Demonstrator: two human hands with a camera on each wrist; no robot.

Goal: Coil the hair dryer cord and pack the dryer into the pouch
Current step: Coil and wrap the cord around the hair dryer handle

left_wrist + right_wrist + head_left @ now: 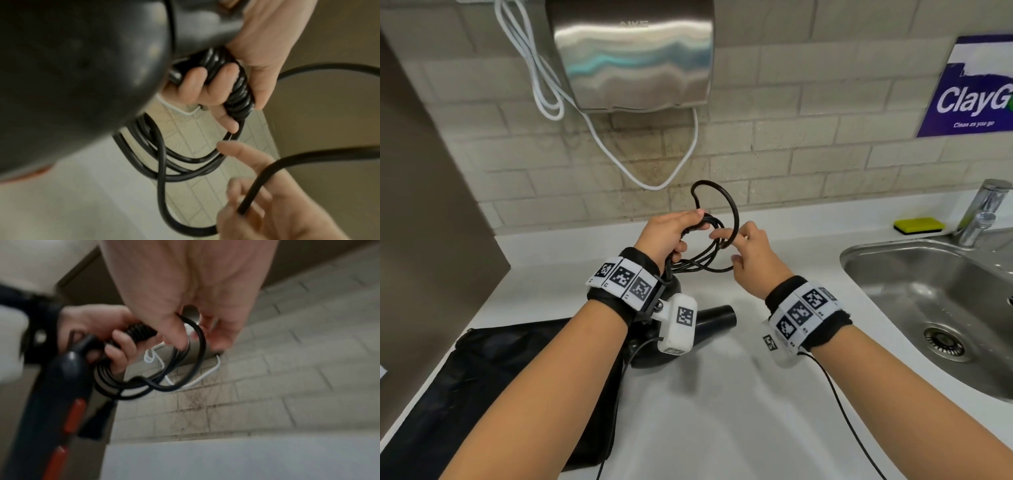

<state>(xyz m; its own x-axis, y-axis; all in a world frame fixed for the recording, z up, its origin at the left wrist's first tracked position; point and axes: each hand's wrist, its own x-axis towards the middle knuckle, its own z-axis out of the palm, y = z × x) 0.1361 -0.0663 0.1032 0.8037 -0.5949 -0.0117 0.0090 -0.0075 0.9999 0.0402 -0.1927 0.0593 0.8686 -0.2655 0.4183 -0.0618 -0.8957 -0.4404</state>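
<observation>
My left hand [671, 236] grips several loops of the black cord [736, 214] in a bundle above the white counter. One larger loop arcs up and over to my right hand [746, 250], which pinches it close beside the bundle. The black hair dryer [717, 317] lies below my left wrist, partly hidden by it, nozzle pointing right. A flat black pouch [510, 370] lies on the counter at the lower left. In the left wrist view my fingers [193, 84] curl round the cord [238, 94] beside the dryer [72, 73]. The right wrist view shows the dryer handle [61, 394] with red buttons.
A steel sink [928, 274] with a faucet [983, 212] and a yellow sponge [919, 225] is at the right. On the tiled wall hangs a steel hand dryer [633, 54] with a drooping white cable [654, 183]. A brown panel [431, 205] bounds the left.
</observation>
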